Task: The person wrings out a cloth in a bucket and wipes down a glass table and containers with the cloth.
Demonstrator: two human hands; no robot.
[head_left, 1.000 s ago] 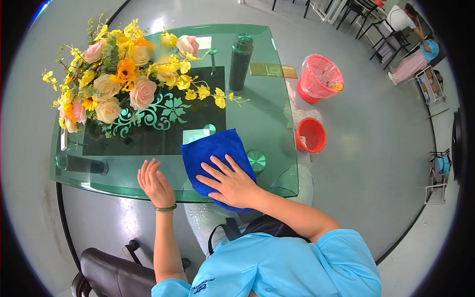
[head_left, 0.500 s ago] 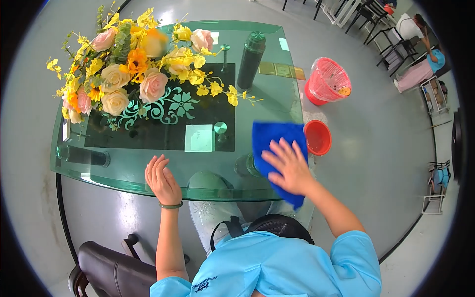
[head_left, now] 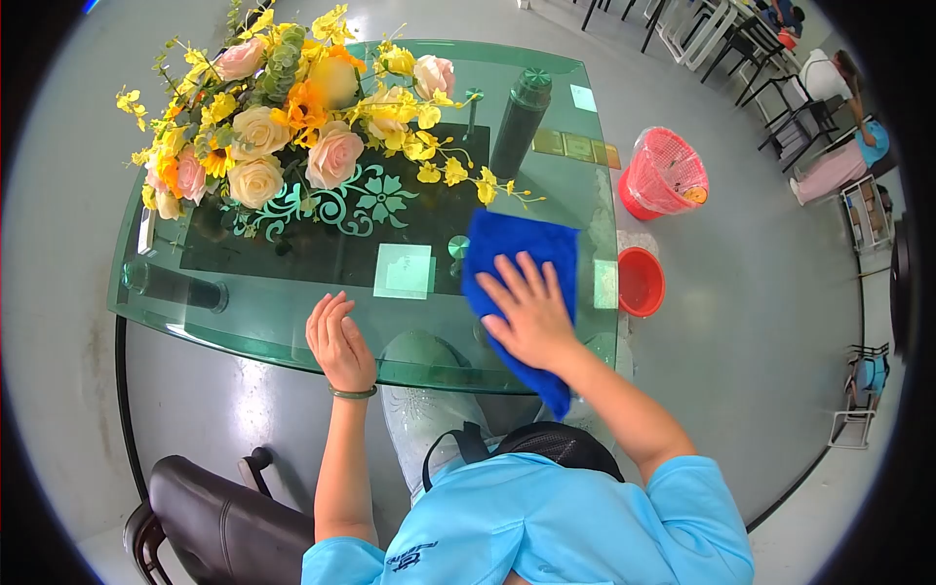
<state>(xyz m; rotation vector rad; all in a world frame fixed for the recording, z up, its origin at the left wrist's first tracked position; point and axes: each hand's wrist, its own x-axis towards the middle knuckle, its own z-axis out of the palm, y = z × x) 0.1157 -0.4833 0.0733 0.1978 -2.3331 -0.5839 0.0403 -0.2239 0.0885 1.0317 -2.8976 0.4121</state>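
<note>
A blue cloth [head_left: 522,234] lies spread on the right side of the green glass table [head_left: 444,346]. My right hand [head_left: 529,310] rests flat on it with its fingers spread, pressing from above. One corner of the cloth trails over the table's near edge. My left hand [head_left: 341,341], with a bracelet at the wrist, hovers at the near edge. It holds nothing, and its fingers are loosely extended. Left of the cloth, a pale square [head_left: 403,270] shows on the dark patterned panel.
A large flower arrangement [head_left: 283,127] covers the table's far left. To the right stand a red basket with a plastic liner [head_left: 663,175] and a red bucket [head_left: 641,283]. A dark chair [head_left: 224,507] is at lower left. Another person [head_left: 838,127] is at far right.
My right hand has slid the cloth leftward, away from the table's right edge. The view has shifted a little, and my left hand stays near the front edge.
</note>
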